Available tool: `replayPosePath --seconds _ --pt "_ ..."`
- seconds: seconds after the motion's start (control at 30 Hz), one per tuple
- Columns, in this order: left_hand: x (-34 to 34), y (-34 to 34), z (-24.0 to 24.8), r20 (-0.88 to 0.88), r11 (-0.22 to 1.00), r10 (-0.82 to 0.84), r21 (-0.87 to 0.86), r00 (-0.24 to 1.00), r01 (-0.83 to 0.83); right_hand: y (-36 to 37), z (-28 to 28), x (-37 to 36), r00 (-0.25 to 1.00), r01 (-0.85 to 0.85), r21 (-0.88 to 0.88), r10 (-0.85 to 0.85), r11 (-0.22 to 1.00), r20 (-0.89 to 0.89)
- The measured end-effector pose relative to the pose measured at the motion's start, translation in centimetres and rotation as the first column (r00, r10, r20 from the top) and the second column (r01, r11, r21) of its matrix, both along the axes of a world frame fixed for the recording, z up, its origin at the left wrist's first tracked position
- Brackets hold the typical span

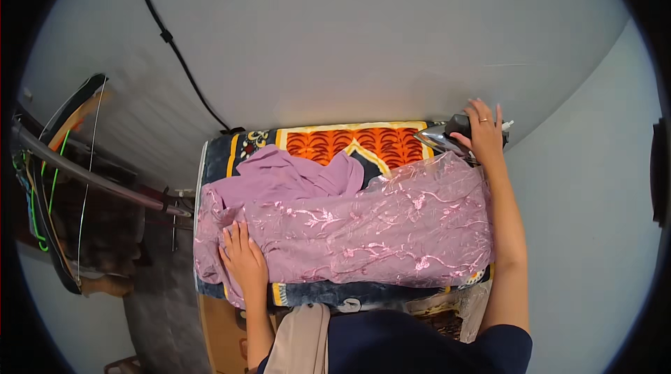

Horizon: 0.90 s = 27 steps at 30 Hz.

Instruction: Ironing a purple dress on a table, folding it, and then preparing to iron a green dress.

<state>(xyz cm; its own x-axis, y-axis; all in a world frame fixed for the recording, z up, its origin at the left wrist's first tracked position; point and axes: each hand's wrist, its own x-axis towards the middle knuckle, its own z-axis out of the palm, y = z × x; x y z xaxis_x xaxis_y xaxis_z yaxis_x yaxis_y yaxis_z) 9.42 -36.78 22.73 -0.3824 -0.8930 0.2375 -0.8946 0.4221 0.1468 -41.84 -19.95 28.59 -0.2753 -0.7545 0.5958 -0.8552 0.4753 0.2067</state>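
A mauve garment (377,234) with shiny pink floral embroidery lies spread across a padded, blanket-covered surface. Its plain mauve cloth (300,175) is bunched along the far side. My left hand (244,259) rests flat on the garment's near left part, fingers stretched out. At the far right corner sits a clothes iron (439,138) with a shiny metal soleplate and dark handle, its tip pointing left. My right hand (484,133) is at the iron's rear, fingers spread and thumb out, not wrapped round the handle. Whether the palm touches it is hidden.
The patterned blanket (353,147) shows orange, yellow and dark blue beyond the garment. A grey wall (363,45) stands close behind. A black cable (185,63) runs down it to the far left corner. Left stands a rack with a green hanger (52,178); a cardboard box (217,332) is below.
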Motion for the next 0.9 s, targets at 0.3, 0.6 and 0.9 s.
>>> replayPosePath --seconds 0.3,0.6,0.9 --pt "1.5 0.3 4.2 -0.079 0.969 -0.241 0.031 0.967 0.244 1.4 2.2 17.9 0.842 -0.263 0.109 0.173 0.958 0.511" --pt "2.6 -1.4 3.6 -0.115 0.886 -0.464 -0.049 0.879 0.461 1.2 -1.1 23.2 0.849 -0.236 0.238 0.08 0.942 0.523" --pt "7.9 -3.5 6.3 -0.137 0.797 -0.596 0.016 0.791 0.603 0.0 0.3 27.4 0.884 -0.182 0.174 0.083 0.968 0.461"
